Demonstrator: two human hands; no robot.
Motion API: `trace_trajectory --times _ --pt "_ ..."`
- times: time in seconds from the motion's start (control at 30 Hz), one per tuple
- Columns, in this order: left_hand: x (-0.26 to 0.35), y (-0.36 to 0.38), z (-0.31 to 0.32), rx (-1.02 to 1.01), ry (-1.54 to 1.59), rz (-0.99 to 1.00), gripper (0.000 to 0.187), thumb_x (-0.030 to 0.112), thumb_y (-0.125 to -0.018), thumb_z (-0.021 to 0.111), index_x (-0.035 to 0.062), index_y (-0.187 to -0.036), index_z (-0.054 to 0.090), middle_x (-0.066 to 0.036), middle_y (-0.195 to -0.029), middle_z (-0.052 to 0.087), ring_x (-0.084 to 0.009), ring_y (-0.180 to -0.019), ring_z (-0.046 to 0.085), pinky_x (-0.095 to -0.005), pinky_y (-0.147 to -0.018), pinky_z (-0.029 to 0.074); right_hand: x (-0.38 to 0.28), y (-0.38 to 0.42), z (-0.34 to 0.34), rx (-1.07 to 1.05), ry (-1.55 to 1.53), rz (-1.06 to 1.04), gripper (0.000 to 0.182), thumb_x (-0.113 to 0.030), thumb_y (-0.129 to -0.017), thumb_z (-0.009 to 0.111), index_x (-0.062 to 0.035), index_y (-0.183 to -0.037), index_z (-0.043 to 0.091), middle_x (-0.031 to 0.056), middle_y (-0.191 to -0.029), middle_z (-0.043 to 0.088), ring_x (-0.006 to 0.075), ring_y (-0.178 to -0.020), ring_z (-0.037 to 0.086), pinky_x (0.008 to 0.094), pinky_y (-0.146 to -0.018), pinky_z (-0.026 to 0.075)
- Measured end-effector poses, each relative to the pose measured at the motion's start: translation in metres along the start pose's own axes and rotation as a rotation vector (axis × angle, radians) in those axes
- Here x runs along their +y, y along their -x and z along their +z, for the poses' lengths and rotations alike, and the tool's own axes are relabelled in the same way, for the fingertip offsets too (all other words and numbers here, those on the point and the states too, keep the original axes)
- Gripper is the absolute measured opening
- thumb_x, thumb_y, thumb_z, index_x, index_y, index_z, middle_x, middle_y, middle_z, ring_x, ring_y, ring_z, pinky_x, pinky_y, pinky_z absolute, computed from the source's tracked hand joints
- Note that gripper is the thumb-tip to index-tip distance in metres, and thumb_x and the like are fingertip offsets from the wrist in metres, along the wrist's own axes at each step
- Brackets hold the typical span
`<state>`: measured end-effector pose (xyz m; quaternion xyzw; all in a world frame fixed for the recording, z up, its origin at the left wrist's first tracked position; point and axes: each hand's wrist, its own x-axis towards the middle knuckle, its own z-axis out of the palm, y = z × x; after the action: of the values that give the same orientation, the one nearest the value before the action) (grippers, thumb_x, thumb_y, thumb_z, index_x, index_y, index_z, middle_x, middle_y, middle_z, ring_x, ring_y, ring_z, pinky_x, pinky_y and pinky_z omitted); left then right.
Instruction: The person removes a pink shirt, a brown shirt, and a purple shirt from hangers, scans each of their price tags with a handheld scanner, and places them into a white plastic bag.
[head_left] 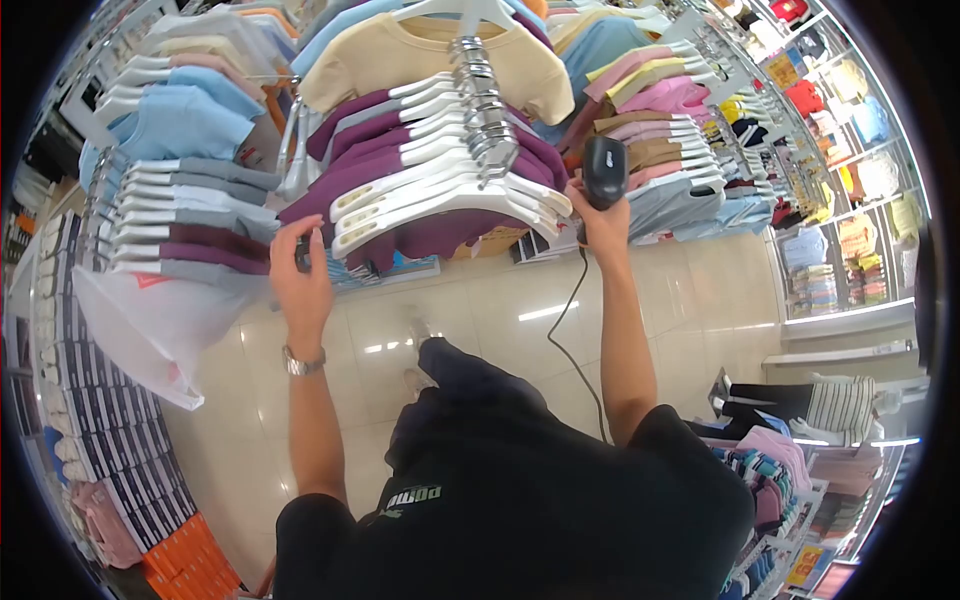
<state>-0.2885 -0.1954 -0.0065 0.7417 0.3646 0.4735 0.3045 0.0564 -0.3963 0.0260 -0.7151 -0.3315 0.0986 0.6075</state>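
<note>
My right hand [604, 225] is wrapped round a black handheld barcode scanner [605, 172], raised at the right end of the front hangers. A black cable [568, 347] runs down from it toward my elbow. At the left end of the same row, my left hand [300, 275] is curled beside a purple shirt [330, 192], a small dark object [303, 254] between its thumb and fingers. What that object is I cannot make out. White hangers [455, 212] with purple and grey shirts line the rail between my hands, a cream T-shirt [440, 62] behind them.
Blue, grey and maroon shirts [190, 230] hang on a left rack, with a white plastic bag [160, 320] below. Pink, yellow and grey tops [670, 150] hang at right. Boxes [120, 430] are stacked at left. A mannequin in a striped top [838, 410] stands at right.
</note>
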Motion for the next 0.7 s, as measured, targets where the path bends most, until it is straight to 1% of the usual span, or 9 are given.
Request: trace_trajectory --times 0.07,0.1,0.17,0.23,0.27,0.4,0.5,0.53,0.7 --pt "0.003 -0.023 0.015 -0.012 0.0 0.097 0.015 0.004 -0.093 0.058 0.0032 -0.105 0.066 -0.009 -0.103 0.066 -0.0267 -0.098 0.06 -0.0347 -0.088 0.045 0.025 -0.018 -0.004 0.037 0.041 0.041 0.017 -0.009 -0.082 0.076 0.0021 -0.093 0.069 0.0056 -0.088 0.071 0.0108 -0.08 0.065 0.0274 -0.077 0.051" --pt "0.006 -0.035 0.023 -0.016 -0.001 0.147 0.015 0.005 -0.093 0.058 0.0033 -0.105 0.066 -0.01 -0.103 0.066 -0.0269 -0.097 0.06 -0.0348 -0.088 0.045 0.039 -0.026 -0.004 0.051 0.091 -0.001 0.022 -0.011 -0.082 0.077 0.002 -0.097 0.068 0.0069 -0.09 0.072 0.0123 -0.08 0.066 0.0279 -0.077 0.051" --pt "0.009 -0.057 0.039 -0.059 -0.027 0.161 0.014 0.006 -0.092 0.059 0.0031 -0.104 0.067 -0.01 -0.102 0.066 -0.0253 -0.097 0.061 -0.0346 -0.088 0.046 0.052 -0.035 0.002 0.036 0.09 -0.025 0.03 -0.014 -0.08 0.079 0.002 -0.101 0.066 0.0088 -0.091 0.072 0.0152 -0.082 0.066 0.0301 -0.079 0.051" --pt "0.007 -0.075 0.052 -0.118 -0.084 0.174 0.016 0.008 -0.092 0.061 0.0029 -0.106 0.067 -0.009 -0.104 0.067 -0.0221 -0.099 0.062 -0.0331 -0.088 0.046 0.062 -0.041 0.003 -0.025 0.124 0.007 0.032 -0.015 -0.079 0.081 0.0006 -0.103 0.066 0.0066 -0.093 0.07 0.014 -0.085 0.064 0.0299 -0.081 0.05" --pt "0.008 -0.08 0.058 -0.176 -0.085 0.119 0.019 0.009 -0.09 0.065 0.0023 -0.107 0.067 -0.01 -0.105 0.067 -0.0223 -0.099 0.062 -0.0326 -0.089 0.046 0.067 -0.043 0.004 -0.058 0.139 0.024 0.033 -0.016 -0.079 0.081 0.0 -0.104 0.066 0.0055 -0.094 0.07 0.0134 -0.086 0.063 0.0298 -0.082 0.05" --pt "0.003 -0.083 0.077 -0.309 -0.144 0.13 0.029 0.009 -0.082 0.073 0.0022 -0.11 0.066 -0.01 -0.106 0.067 -0.0225 -0.099 0.063 -0.033 -0.091 0.046 0.053 -0.04 -0.003 -0.178 0.248 0.155 0.05 -0.024 -0.072 0.088 0.0003 -0.107 0.064 0.0078 -0.101 0.068 0.0175 -0.091 0.063 0.033 -0.086 0.049" --pt "0.009 -0.08 0.083 -0.304 -0.044 0.091 0.028 0.007 -0.079 0.074 0.0008 -0.105 0.066 -0.013 -0.1 0.066 -0.0275 -0.094 0.063 -0.034 -0.087 0.047 0.053 -0.036 -0.009 -0.271 0.213 0.075 0.058 -0.027 -0.067 0.09 0.0017 -0.11 0.063 0.0115 -0.1 0.069 0.0193 -0.09 0.063 0.0335 -0.087 0.05" --pt "0.013 -0.081 0.081 -0.334 -0.054 0.055 0.03 0.007 -0.079 0.075 0.0012 -0.107 0.067 -0.012 -0.103 0.067 -0.025 -0.098 0.063 -0.0329 -0.09 0.047 0.056 -0.036 -0.012 -0.319 0.205 0.172 0.061 -0.027 -0.066 0.091 0.0014 -0.111 0.062 0.0117 -0.101 0.068 0.0199 -0.091 0.063 0.0334 -0.087 0.05" --pt "0.021 -0.087 0.078 -0.483 0.002 -0.074 0.034 0.008 -0.082 0.076 0.003 -0.114 0.067 -0.008 -0.107 0.068 -0.0179 -0.101 0.062 -0.0303 -0.092 0.047 0.07 -0.034 -0.016 -0.448 0.081 0.173 0.056 -0.026 -0.068 0.09 0.0006 -0.11 0.063 0.0118 -0.101 0.069 0.0204 -0.092 0.064 0.0341 -0.087 0.051"
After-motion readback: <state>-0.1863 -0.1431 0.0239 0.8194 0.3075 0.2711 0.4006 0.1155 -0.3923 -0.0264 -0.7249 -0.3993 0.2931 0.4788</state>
